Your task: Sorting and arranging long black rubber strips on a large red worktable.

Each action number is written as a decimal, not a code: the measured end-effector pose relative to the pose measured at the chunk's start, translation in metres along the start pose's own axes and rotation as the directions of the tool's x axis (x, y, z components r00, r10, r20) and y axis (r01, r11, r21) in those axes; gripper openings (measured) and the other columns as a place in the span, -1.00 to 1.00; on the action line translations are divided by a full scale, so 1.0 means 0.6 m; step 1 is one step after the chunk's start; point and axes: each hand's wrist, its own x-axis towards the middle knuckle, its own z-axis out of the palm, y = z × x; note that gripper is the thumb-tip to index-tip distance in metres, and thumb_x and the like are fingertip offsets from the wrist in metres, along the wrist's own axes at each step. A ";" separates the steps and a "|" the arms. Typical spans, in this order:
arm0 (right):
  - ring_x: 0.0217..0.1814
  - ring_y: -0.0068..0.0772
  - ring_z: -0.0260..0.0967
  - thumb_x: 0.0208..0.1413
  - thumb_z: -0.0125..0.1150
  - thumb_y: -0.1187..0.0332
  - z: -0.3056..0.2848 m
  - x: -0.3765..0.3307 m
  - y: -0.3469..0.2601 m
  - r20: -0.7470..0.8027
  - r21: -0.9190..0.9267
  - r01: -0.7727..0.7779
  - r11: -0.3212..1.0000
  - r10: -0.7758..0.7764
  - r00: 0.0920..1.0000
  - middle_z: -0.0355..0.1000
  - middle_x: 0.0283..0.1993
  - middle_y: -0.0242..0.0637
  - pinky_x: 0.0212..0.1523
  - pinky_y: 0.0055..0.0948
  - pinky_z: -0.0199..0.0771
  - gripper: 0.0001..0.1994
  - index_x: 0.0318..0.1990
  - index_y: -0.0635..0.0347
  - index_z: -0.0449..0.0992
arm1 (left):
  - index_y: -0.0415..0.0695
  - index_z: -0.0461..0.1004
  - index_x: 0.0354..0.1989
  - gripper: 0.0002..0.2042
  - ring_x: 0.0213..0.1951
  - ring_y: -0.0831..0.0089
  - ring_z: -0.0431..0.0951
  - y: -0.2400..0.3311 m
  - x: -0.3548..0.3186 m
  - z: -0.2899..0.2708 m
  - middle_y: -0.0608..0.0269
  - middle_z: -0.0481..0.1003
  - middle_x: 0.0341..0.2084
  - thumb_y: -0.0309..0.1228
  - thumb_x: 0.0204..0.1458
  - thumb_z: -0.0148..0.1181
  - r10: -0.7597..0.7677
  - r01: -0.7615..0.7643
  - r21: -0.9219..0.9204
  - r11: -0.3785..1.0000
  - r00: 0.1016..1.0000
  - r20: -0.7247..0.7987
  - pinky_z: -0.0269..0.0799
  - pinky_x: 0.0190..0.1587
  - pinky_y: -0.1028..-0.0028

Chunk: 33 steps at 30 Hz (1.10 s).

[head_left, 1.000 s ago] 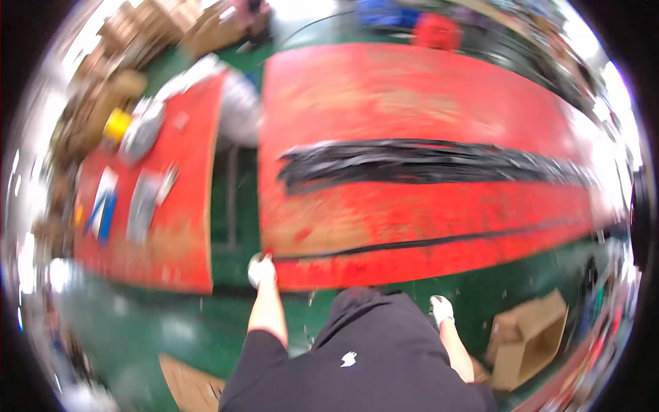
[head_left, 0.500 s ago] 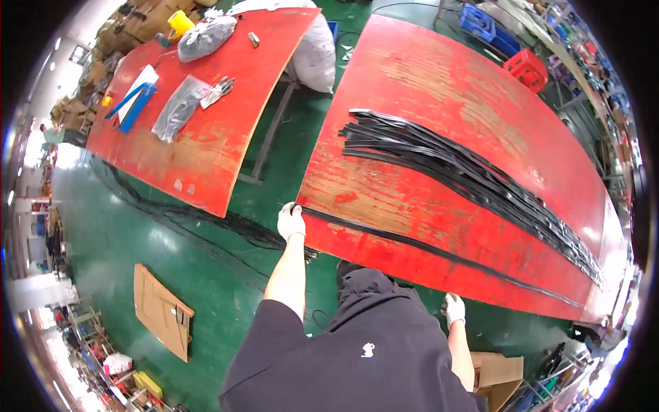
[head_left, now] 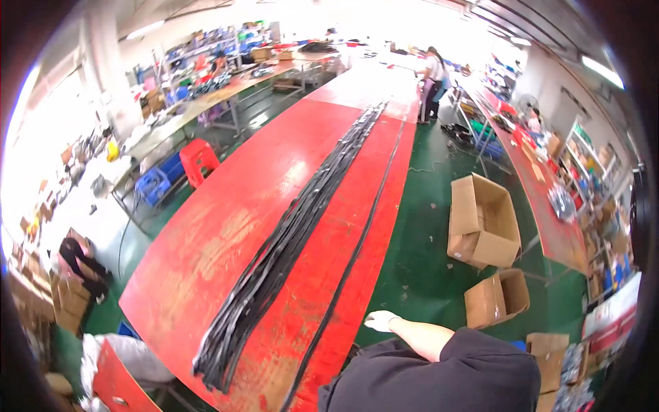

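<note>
The near end of the single black strip (head_left: 336, 297) runs out of the lower edge of the view; the left hand is not in view, so the state of its fingers cannot be told. The gloved right hand (head_left: 381, 321) is just beside the right-hand edge of the red desk (head_left: 206, 254), with no strip visible in it; whether its fingers are spread or pressed together cannot be told, nor whether they touch the edge. The single strip lies lengthwise on the desk, near that edge, apart from the bundle of black strips (head_left: 288, 237) to its left. For sound handling, grip the single strip at its end, between thumb and fingers, and draw along its length with even, light tension; a sideways pull would likely bow it or drag it off the edge. Maintain the gap to the bundle, since loose strips probably tangle on contact. Sight along the strip toward the pale section (head_left: 350, 86) at the far part of the desk and check for twists. Allow for the co-worker (head_left: 432, 82) standing at the far right edge.
</note>
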 end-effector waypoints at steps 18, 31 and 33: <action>0.24 -0.02 0.54 0.26 0.15 -0.02 0.078 -0.112 0.185 0.020 0.138 -0.288 0.948 0.288 0.957 0.62 0.17 -0.14 0.27 -0.13 0.48 -0.52 0.16 0.06 0.66 | -0.27 0.62 -0.01 -0.67 -0.13 0.04 0.64 0.133 0.009 0.003 -0.07 0.66 -0.12 -0.24 0.25 0.20 0.066 -0.090 0.226 0.970 0.992 0.109 0.53 0.01 0.14; 0.32 -0.01 0.50 0.29 0.12 0.01 0.010 -0.068 0.080 -0.013 0.125 -0.138 0.983 0.140 0.990 0.58 0.24 -0.11 0.33 -0.10 0.44 -0.51 0.24 0.03 0.62 | -0.24 0.63 -0.06 -0.70 -0.18 0.08 0.64 0.127 0.007 0.009 -0.03 0.66 -0.17 -0.26 0.24 0.19 0.050 -0.082 0.273 0.958 0.991 0.124 0.53 -0.06 0.16; 0.32 0.00 0.50 0.29 0.13 0.01 0.011 -0.075 0.082 0.011 0.110 -0.152 0.982 0.152 0.988 0.58 0.24 -0.10 0.33 -0.10 0.45 -0.52 0.23 0.03 0.62 | -0.24 0.63 -0.07 -0.71 -0.19 0.08 0.64 0.123 0.008 0.008 -0.02 0.66 -0.18 -0.26 0.24 0.19 0.045 -0.077 0.279 0.957 0.992 0.121 0.53 -0.07 0.16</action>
